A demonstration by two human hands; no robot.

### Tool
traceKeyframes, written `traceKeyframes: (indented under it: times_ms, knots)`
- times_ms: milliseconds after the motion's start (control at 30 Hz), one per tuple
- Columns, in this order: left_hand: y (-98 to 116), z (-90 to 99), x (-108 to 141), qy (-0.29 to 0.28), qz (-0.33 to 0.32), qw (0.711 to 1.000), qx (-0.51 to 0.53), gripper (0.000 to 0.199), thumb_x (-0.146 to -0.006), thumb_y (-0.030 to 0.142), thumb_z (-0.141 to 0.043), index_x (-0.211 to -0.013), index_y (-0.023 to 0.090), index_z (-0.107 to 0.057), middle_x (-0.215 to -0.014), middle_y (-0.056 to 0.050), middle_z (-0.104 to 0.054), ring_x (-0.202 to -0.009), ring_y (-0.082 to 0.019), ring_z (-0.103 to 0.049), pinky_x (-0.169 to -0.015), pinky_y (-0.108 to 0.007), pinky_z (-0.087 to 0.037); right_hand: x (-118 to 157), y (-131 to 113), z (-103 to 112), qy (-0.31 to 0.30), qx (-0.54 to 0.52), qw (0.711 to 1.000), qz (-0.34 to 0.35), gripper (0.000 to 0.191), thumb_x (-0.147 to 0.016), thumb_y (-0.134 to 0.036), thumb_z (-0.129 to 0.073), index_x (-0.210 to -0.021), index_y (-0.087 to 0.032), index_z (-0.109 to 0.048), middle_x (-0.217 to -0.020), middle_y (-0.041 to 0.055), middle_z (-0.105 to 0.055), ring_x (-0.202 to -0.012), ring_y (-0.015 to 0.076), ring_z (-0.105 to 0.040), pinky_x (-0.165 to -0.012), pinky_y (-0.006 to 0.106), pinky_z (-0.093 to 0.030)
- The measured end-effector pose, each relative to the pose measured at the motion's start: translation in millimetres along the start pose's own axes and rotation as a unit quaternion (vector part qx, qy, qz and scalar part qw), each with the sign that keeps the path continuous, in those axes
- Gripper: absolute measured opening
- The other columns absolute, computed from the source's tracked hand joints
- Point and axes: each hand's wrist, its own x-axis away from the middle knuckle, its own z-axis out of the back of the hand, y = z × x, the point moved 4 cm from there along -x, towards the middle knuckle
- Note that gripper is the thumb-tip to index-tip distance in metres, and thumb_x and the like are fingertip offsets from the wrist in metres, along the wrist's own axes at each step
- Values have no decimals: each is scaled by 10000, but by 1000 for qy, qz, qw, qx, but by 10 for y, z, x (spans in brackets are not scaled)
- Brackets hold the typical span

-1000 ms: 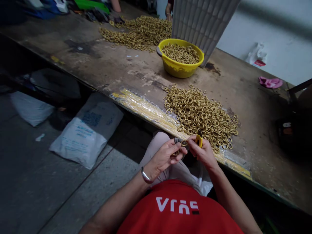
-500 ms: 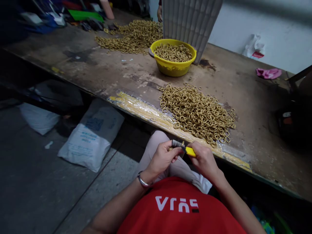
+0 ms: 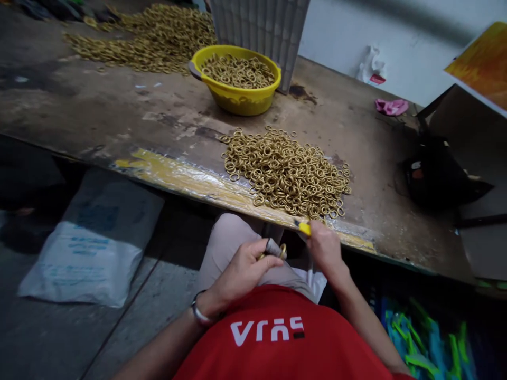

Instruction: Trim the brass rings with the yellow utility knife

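Above my lap, my left hand (image 3: pixel 247 266) is closed on a gold-coloured ring (image 3: pixel 282 251), which stands up by the fingertips. Grey wrapping (image 3: pixel 274 247) covers the index finger, and a bit of another gold piece shows between finger and thumb. My right hand (image 3: pixel 327 247) is beside the table's front edge, wrapped round a yellow-handled knife (image 3: pixel 304 228) with a dark tip pointing left. It is apart from the left hand. Just beyond both hands lies a pile of gold-coloured rings (image 3: pixel 289 171) on the table.
A yellow basin (image 3: pixel 241 101) full of rings stands behind the pile, before a grey ridged panel (image 3: pixel 259 37). More rings (image 3: pixel 146 45) spread at the far left. A black object (image 3: pixel 431 171) and pink cloth (image 3: pixel 391 107) lie right. A white sack (image 3: pixel 91 248) is on the floor.
My right hand and the knife have moved away from the left hand, toward the table edge. The left hand has lowered slightly with the ring. The view has swung to the right.
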Motion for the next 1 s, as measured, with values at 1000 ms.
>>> traceKeyframes:
  times_ms: [1000]
  knots:
    - [-354, -243, -180, -40, 110, 960, 254, 393, -718, 454, -790, -829, 124, -608, -697, -8, -646, -464, -41, -490, -395, -148, -330, 156, -129, 150, 39, -420, 893, 156, 114, -926, -281, -562, -868, -198, -614, -775, 13, -619, -702, 148, -567, -663, 248, -422]
